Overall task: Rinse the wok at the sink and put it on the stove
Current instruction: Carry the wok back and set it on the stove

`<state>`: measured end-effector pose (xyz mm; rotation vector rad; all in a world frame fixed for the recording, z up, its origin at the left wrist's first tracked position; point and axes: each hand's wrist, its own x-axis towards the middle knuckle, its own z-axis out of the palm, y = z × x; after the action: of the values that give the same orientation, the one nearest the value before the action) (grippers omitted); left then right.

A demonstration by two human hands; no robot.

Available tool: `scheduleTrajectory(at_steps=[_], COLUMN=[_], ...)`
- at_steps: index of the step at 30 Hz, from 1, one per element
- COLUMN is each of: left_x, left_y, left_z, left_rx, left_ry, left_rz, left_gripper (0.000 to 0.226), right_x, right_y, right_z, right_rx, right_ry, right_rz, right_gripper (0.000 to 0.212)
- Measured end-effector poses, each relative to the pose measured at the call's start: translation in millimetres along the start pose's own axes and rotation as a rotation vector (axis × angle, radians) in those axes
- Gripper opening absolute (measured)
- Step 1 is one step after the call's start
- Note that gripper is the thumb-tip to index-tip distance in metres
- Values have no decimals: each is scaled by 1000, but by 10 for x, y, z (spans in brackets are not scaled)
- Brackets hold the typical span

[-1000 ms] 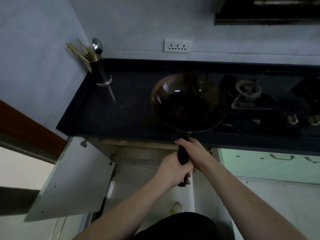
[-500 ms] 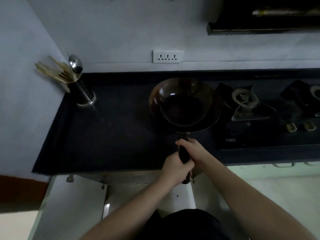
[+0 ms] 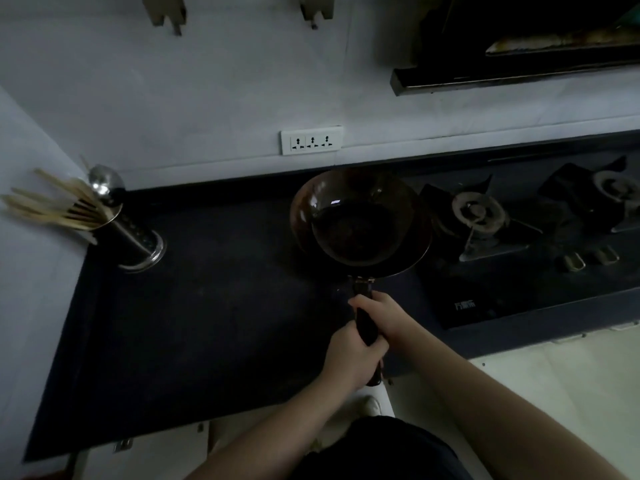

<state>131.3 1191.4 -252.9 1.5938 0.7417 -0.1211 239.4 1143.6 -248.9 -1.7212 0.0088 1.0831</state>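
Observation:
A dark brown wok hangs over the black counter, just left of the gas stove. Both hands hold its black handle. My left hand grips the lower end, and my right hand grips it higher up, nearer the bowl. The wok's inside looks dark and glossy. The stove's left burner sits close to the wok's right rim; a second burner lies farther right. No sink is in view.
A steel utensil holder with wooden tools and a ladle stands at the counter's back left corner. A white socket strip is on the wall. A range hood hangs over the stove. Stove knobs face the front.
The view has shifted forward and up over the counter; the open cabinet door below left has dropped out of sight. The wok stays in both hands beside the left burner.

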Motion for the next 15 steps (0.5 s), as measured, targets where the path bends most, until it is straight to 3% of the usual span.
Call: scheduleTrajectory(at_steps=[9, 15], left_x=[330, 488], left_y=[114, 234], left_z=[255, 411], left_rx=[-20, -83], left_ry=[-28, -150], left_rz=[-26, -59], left_gripper=[12, 33], right_x=[311, 499], right_y=[-125, -251], right_z=[-363, -713], right_rx=[-93, -166], right_ry=[-66, -90], right_rz=[32, 39], right_gripper=[22, 15])
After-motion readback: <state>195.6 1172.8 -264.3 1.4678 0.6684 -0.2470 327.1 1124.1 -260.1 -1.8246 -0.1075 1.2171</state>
